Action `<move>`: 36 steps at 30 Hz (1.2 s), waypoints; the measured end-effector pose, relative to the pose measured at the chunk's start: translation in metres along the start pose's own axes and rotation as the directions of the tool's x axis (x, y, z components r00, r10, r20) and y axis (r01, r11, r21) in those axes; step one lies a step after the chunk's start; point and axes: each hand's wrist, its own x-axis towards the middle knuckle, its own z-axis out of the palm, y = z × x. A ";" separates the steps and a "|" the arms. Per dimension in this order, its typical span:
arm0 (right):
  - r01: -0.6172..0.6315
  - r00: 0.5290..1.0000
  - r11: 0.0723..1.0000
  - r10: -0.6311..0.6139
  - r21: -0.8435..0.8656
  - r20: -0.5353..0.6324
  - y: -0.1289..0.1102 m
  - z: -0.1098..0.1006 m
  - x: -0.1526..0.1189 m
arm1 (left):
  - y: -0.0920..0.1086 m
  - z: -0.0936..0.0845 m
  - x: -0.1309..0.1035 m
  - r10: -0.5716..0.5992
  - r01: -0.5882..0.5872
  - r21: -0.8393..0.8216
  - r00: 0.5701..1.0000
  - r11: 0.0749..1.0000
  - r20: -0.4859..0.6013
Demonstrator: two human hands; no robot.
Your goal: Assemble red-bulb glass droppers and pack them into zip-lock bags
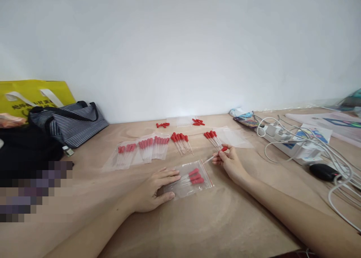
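My left hand lies with its fingers spread on the left end of a clear zip bag. Inside the bag are three red-bulbed droppers, their bulbs toward the red-edged opening on the right. My right hand pinches one dropper by its red bulb, its thin clear tip reaching left near the bag's upper right corner. Beyond my hands lie two loose groups of droppers, one in the middle and one at the right.
Filled clear bags overlap at the left. Flat clear bags lie behind my right hand. Loose red bulbs rest near the wall. A striped bag is far left; a power strip, cables and a black mouse are right.
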 end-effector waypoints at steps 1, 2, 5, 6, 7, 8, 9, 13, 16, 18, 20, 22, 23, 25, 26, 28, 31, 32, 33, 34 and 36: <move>-0.021 1.000 0.999 0.021 0.028 0.013 0.001 0.003 -0.002 | 0.000 0.000 0.000 -0.002 0.002 0.001 1.000 1.000 0.003; -0.046 0.999 0.997 0.044 0.059 0.025 0.001 0.006 -0.004 | 0.000 0.000 0.000 -0.004 0.004 0.001 1.000 1.000 0.007; -0.131 0.989 0.981 0.119 0.140 0.089 0.001 0.014 -0.011 | 0.001 0.000 0.001 -0.017 0.017 0.001 1.000 1.000 0.021; -0.152 0.983 0.977 0.133 0.153 0.128 0.001 0.016 -0.013 | 0.002 0.000 0.001 -0.021 0.021 -0.001 1.000 1.000 0.023; -0.167 0.975 0.974 0.140 0.153 0.174 0.000 0.018 -0.015 | 0.002 0.000 0.000 -0.027 0.027 -0.006 0.999 1.000 0.020; -0.180 0.963 0.975 0.146 0.134 0.226 0.000 0.019 -0.016 | 0.003 0.000 0.000 -0.037 0.037 -0.012 0.999 0.999 0.015; -0.188 0.948 0.977 0.154 0.097 0.279 -0.001 0.019 -0.017 | 0.003 0.000 -0.001 -0.051 0.052 -0.019 0.999 0.998 0.010; -0.185 0.879 0.974 0.223 -0.129 0.422 -0.002 0.020 -0.015 | 0.004 0.000 -0.002 -0.102 0.102 -0.016 0.995 0.995 0.007; -0.189 0.844 0.953 0.280 -0.236 0.457 -0.003 0.020 -0.010 | 0.004 0.000 -0.002 -0.104 0.104 -0.005 0.994 0.995 0.010; -0.194 0.828 0.937 0.315 -0.290 0.463 -0.003 0.019 -0.008 | 0.004 0.000 -0.002 -0.102 0.102 -0.008 0.995 0.995 0.007; -0.190 0.811 0.918 0.347 -0.348 0.471 -0.004 0.019 -0.007 | 0.004 0.000 -0.002 -0.101 0.101 -0.010 0.995 0.995 0.008; -0.172 0.791 0.900 0.368 -0.400 0.489 -0.004 0.019 -0.007 | 0.004 0.001 -0.002 -0.106 0.106 -0.006 0.994 0.994 0.015; -0.159 0.783 0.893 0.374 -0.422 0.497 -0.004 0.019 -0.007 | 0.004 0.001 -0.002 -0.109 0.109 -0.002 0.994 0.994 0.018; -0.133 0.785 0.884 0.370 -0.448 0.497 -0.002 0.020 -0.007 | 0.003 0.001 -0.002 -0.114 0.114 0.006 0.993 0.994 0.021; -0.120 0.799 0.883 0.357 -0.454 0.484 -0.001 0.021 -0.007 | 0.003 0.001 -0.002 -0.111 0.111 0.009 0.994 0.994 0.020; -0.074 0.851 0.881 0.300 -0.468 0.431 0.003 0.023 -0.005 | 0.002 0.002 -0.002 -0.094 0.094 0.012 0.995 0.996 0.018; 0.102 0.915 0.852 0.122 -0.513 0.384 0.009 0.024 -0.004 | 0.001 0.003 -0.001 -0.060 0.060 0.011 0.998 0.998 0.013; 0.180 0.917 0.826 0.055 -0.534 0.395 0.010 0.024 -0.004 | 0.000 0.003 0.000 -0.050 0.049 0.010 0.999 0.999 0.009; 0.261 0.907 0.794 -0.007 -0.549 0.422 0.011 0.023 -0.004 | 0.000 0.004 0.000 -0.042 0.042 0.009 0.999 0.999 0.007; 0.337 0.886 0.760 -0.057 -0.556 0.459 0.011 0.023 -0.005 | 0.000 0.004 0.000 -0.037 0.037 0.010 0.999 0.999 0.004; 0.438 0.838 0.709 -0.098 -0.553 0.537 0.010 0.020 -0.004 | 0.000 0.004 0.001 -0.030 0.030 0.014 1.000 0.999 0.001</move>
